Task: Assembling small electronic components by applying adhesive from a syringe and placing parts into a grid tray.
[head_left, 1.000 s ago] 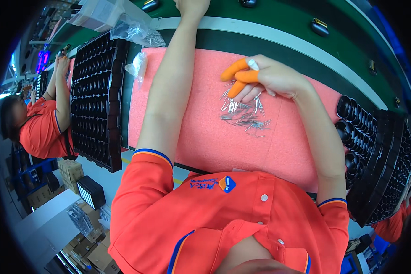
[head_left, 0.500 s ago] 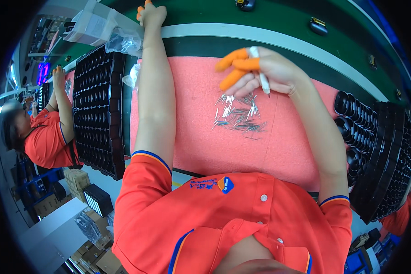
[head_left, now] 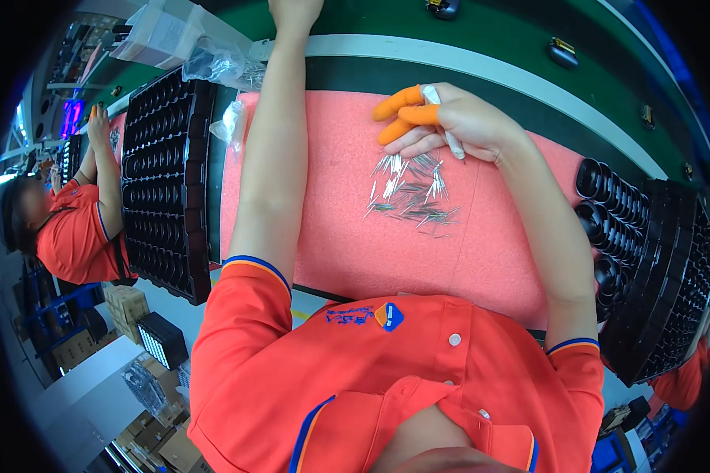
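Blue lettering (head_left: 349, 318) and one emblem (head_left: 389, 316) mark the red shirt (head_left: 331, 370). The right hand (head_left: 465, 118), wearing three orange finger covers (head_left: 420, 115), clasps one white pen (head_left: 454, 145) beside many metal pins (head_left: 416, 195) mid-mat. Past the pink mat's (head_left: 355, 260) far edge, the left hand's (head_left: 296, 11) grip cannot be told.

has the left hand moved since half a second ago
Yes: the left hand has shifted right along the pale conveyor rail, farther from the clear plastic bag.
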`<state>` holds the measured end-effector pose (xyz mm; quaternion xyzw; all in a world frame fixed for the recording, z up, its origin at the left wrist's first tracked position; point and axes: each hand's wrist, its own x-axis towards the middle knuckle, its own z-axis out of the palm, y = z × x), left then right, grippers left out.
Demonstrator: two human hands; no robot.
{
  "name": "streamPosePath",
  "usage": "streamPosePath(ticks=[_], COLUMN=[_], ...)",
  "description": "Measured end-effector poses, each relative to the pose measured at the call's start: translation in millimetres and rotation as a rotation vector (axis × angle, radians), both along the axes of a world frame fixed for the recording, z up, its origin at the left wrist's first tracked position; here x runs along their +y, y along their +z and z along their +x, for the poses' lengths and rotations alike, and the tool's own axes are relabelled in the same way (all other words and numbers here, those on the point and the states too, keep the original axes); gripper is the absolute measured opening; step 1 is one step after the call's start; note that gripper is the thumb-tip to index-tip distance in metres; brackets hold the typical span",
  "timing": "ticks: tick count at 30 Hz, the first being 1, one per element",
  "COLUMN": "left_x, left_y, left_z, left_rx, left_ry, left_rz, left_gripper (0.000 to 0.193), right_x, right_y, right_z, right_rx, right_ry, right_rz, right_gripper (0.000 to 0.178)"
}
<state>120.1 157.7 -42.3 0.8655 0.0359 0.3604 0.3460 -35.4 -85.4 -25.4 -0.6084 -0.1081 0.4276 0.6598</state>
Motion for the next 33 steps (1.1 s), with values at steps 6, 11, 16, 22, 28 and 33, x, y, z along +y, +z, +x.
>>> streamPosePath(ticks=[6,11,16,22,28,33], left_x=[-57,-112,-147,-163,-165,-166], left_y=[40,63,57,61,69,69], left_z=[-28,-65,-99,-128,-138,-140], left_rx=[0.25,0.346,0.15,0.007,-0.069,-0.106], left_ry=[-0.541,-0.72,-0.938,-1.002,-0.946,-0.911], left_rz=[-0.443,-0.34,0.148,0.142,0.197,0.218], left_gripper=[0.051,0.031,0.029,0.033,0.027,0.026], right_x=[-19,-45,-84,-90,-85,-85], right_y=[15,47,65,63,70,69], right_z=[12,17,27,30,19,19], right_rx=[0.044,0.021,-0.163,-0.214,-0.287,-0.22], right_ry=[-0.049,-0.574,-0.332,-0.415,-0.554,-0.514], right_rz=[0.316,0.607,1.131,1.219,1.232,1.25], right_gripper=[0.038,0.054,0.06,0.058,0.05,0.048])
